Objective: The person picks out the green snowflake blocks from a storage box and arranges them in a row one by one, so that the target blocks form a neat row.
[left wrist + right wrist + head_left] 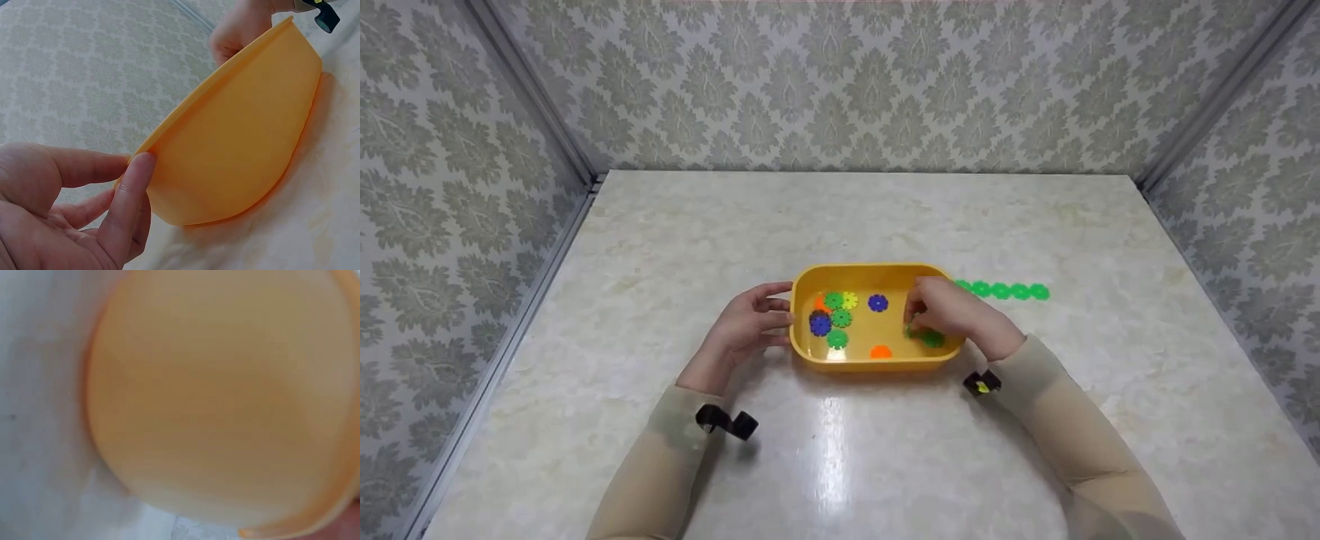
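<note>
We see a yellow-orange, rounded rectangular plastic tub (877,364) just below the centre of the frame, standing on a pale marbled surface (660,247). At the tub's left end, the left hand (741,328) touches the rim and outer wall with spread, mostly straight fingers, its grip loose. The right hand (949,307) reaches over the tub's right end, fingers curled down beside a green notched plastic disc (933,339); a bit of green shows at the fingertips, but we cannot tell whether the grip has hold of it. Inside the tub, on the left, we find a cluster of notched discs in green, yellow, orange and dark blue; a blue disc (878,303) lies near the middle and an orange disc (881,352) against the near wall. Right of the tub, a straight row of joined green discs (1000,290) extends from behind the right hand.
</note>
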### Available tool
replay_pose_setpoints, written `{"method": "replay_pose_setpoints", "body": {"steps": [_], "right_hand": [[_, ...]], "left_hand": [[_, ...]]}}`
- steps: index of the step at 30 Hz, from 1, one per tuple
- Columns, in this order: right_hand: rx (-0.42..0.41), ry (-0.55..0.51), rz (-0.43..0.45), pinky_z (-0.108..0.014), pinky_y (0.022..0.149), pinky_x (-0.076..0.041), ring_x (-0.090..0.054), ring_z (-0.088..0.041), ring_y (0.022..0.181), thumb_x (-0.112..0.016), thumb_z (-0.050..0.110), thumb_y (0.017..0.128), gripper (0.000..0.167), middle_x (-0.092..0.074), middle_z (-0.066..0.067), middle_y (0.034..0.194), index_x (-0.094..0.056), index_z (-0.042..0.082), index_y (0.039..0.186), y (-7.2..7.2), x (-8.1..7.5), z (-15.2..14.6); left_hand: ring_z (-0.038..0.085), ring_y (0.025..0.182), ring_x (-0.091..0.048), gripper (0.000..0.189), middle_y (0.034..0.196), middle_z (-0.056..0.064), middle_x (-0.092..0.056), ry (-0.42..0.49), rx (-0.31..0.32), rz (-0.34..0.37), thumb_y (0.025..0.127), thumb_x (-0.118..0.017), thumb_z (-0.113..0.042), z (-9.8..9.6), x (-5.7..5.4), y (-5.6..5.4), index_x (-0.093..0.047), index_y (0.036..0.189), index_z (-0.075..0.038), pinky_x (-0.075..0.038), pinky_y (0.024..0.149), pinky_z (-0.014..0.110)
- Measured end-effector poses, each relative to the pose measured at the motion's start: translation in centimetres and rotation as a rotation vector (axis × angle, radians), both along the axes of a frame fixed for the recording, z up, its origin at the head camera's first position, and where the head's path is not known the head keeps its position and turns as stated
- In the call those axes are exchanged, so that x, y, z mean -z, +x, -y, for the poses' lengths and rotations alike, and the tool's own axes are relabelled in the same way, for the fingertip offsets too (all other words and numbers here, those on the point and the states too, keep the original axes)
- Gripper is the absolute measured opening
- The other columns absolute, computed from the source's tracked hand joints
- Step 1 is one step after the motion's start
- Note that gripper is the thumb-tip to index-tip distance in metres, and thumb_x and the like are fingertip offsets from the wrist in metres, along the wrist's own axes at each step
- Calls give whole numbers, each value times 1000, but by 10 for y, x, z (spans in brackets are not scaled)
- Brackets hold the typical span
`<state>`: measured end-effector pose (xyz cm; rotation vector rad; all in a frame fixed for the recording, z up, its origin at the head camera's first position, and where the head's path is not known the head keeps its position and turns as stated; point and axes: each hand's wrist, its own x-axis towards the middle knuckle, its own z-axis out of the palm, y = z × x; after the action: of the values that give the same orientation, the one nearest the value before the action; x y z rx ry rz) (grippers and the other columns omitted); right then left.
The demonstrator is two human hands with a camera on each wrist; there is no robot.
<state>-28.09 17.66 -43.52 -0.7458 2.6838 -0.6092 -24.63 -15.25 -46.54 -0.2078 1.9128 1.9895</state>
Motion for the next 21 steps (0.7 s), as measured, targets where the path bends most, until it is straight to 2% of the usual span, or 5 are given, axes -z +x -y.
{"method": "replay_pose_setpoints", "body": {"steps": [7,13,17,19,21], "right_hand": [[45,-217,34,-40,88,-60,-67,-20,90,-76,11,93,4,-76,-5,97,-79,12,95,6,-11,-13],[100,-366,91,-29,84,-59,-68,-24,91,-76,11,93,13,-73,-8,101,-76,10,106,5,-12,-29],[148,-441,177,-27,81,-61,-69,-37,94,-76,12,94,23,-69,-10,101,-74,7,115,0,-9,-38],[171,-458,212,-28,83,-62,-69,-39,95,-76,13,94,27,-69,-11,102,-73,5,120,-1,-8,-42],[196,-467,237,-29,85,-63,-70,-34,94,-76,14,94,30,-68,-11,105,-73,5,122,-3,-7,-47]], "left_hand": [[18,87,-67,63,119,11,-60,13,9,-8,92,-70,4,0,1,0,-50,150,-13,-65,71,30],[17,86,-67,62,120,11,-58,22,14,-15,93,-69,4,0,0,1,-49,150,-12,-65,71,30],[17,82,-68,62,120,11,-59,20,16,-12,94,-68,3,0,-1,1,-49,151,-12,-65,70,30],[16,81,-68,62,120,11,-59,20,16,-12,94,-68,4,0,-1,1,-48,151,-12,-65,70,31],[16,80,-68,63,120,11,-59,21,17,-13,94,-68,4,0,-1,2,-48,151,-12,-65,70,30]]}}
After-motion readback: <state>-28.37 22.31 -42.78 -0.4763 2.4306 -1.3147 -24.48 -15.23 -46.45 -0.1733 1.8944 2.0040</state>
